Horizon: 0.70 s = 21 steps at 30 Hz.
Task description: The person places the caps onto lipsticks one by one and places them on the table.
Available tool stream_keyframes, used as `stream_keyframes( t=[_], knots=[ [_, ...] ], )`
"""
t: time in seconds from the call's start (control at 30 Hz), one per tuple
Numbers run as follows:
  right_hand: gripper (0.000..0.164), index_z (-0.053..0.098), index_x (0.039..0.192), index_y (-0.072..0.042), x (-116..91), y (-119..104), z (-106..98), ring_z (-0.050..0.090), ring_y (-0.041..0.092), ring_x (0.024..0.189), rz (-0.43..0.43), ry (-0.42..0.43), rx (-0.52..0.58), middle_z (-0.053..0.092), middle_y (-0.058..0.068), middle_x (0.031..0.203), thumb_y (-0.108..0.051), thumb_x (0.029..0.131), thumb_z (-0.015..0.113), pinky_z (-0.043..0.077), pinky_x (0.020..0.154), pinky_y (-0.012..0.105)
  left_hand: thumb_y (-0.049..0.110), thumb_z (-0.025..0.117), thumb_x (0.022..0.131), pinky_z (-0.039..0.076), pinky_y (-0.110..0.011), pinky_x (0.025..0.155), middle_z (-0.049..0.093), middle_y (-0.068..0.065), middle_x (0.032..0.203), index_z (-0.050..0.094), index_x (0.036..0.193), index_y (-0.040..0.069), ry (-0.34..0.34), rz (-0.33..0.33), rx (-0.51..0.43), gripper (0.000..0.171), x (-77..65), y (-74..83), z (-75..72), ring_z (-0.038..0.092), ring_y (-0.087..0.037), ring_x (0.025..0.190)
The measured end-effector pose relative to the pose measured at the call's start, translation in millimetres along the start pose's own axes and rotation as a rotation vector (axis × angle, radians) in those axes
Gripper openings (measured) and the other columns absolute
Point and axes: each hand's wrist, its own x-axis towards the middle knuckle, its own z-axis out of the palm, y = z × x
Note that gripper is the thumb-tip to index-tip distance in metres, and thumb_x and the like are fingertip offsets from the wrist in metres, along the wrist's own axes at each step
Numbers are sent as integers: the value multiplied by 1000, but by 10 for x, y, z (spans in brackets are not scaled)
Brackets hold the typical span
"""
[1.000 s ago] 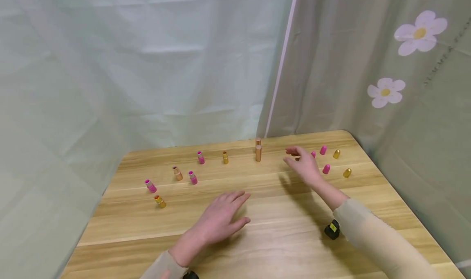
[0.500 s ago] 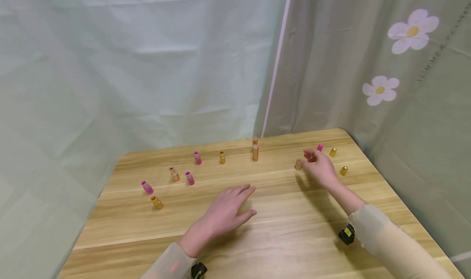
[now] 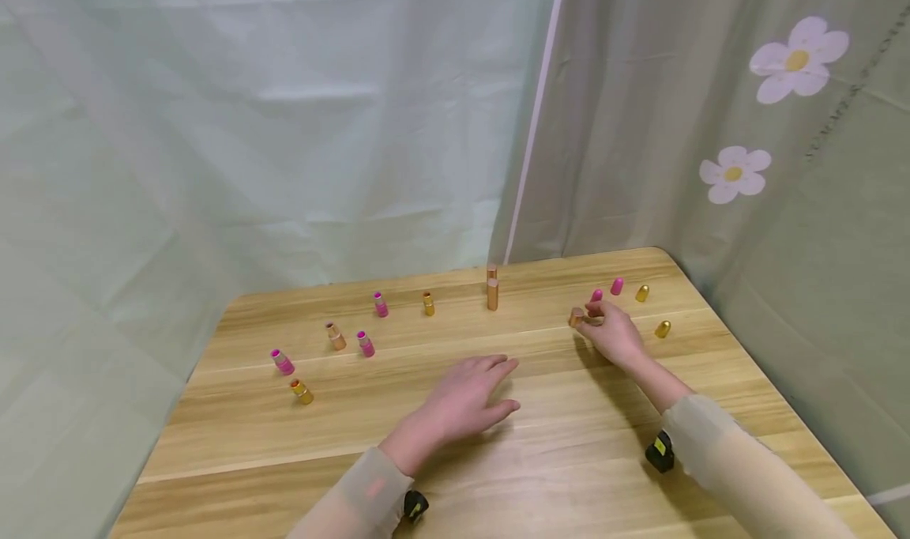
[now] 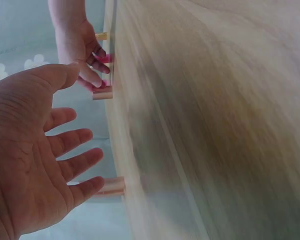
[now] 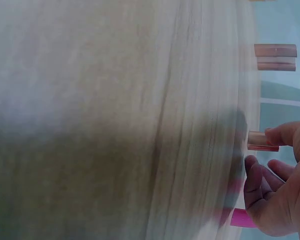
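Right hand [image 3: 610, 333], 1: at the copper cap [image 3: 576, 318], which stands toward the bench's [image 3: 583, 452] back right corner. Shifted slightly left since half a second ago, thumb side now close against the cap; the cap keeps its place. Fingers bent, thumb and fingertips a little apart. Grip: narrow, thumb tip overlapping the cap in the right wrist view; whether the cap is pinched cannot be told. Forearm slants in from the front right, sleeve [image 3: 718, 444] drawn back from the wrist.

Left hand [image 3: 465, 401], 1: moved a little to the right since the earlier frame, now over the middle of the bench, well apart from the cap. Back of hand up, fingers lightly bent and spread, thumb held away. Grip: wide, nothing held. Forearm enters from the front.

Pink caps [image 3: 617, 286], 2 visible: upright behind the right hand, toward the back right corner. The nearer of the two, hidden by the fingers half a second ago, now shows.

Gold caps [image 3: 663, 329], 2: upright, along the right edge; unmoved.

Tall copper tubes [image 3: 493, 295], 2: upright, one behind the other, near the back edge.

Pink tubes [image 3: 366, 344], 3; gold tubes [image 3: 302, 392], 2; short copper tube [image 3: 336, 336], 1: scattered between the left edge and the tall pair; unmoved.
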Motion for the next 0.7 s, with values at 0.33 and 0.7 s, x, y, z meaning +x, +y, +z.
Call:
stream_keyframes(
  t=[0.33,0.7],
  knots=[
    [48,59,132,7,66,-27,29,61,42,117,1,-13,-77,65,26,127,-23,96,68,46,99,58,51,59,101,33,-50,116,44,-9,158,43,157,17,-30,5,-6,67,58,88,48,42,-29,143],
    [35,66,122,-1,72,0,74,65,38,112,1,-3,-62,69,19,121,-27,98,69,50,92,55,49,61,101,33,-49,117,44,-10,157,44,156,15,-30,13,-6,67,35,80,89,43,-28,143]
  ],
)
